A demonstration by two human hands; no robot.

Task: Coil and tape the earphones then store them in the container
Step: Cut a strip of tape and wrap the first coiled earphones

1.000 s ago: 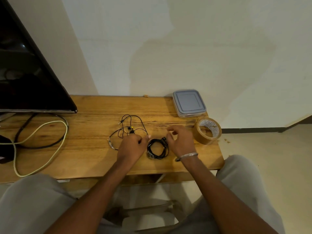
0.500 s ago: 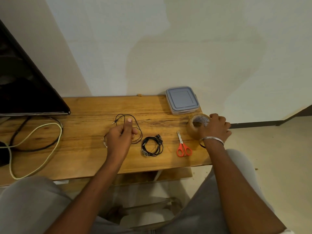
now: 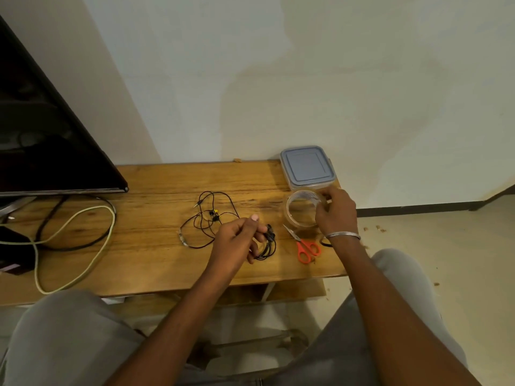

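Note:
My left hand (image 3: pixel 237 240) holds the coiled black earphones (image 3: pixel 268 246) just above the wooden table (image 3: pixel 156 252), its fingers curled round the loop. My right hand (image 3: pixel 335 213) grips the brown tape roll (image 3: pixel 299 210), lifted and tilted beside the container. A second, uncoiled pair of black earphones (image 3: pixel 209 215) lies spread on the table left of my left hand. The clear container with a grey-blue lid (image 3: pixel 306 166) stands shut at the table's back right corner.
Red-handled scissors (image 3: pixel 305 245) lie near the table's right front edge. A black screen (image 3: pixel 41 140) stands at the left, with a pale cable (image 3: pixel 83 246) and black cables looped below it. The floor drops away to the right.
My left hand moved right from the loose earphones and picked up the coiled pair. My right hand took hold of the tape roll and lifted it off the table.

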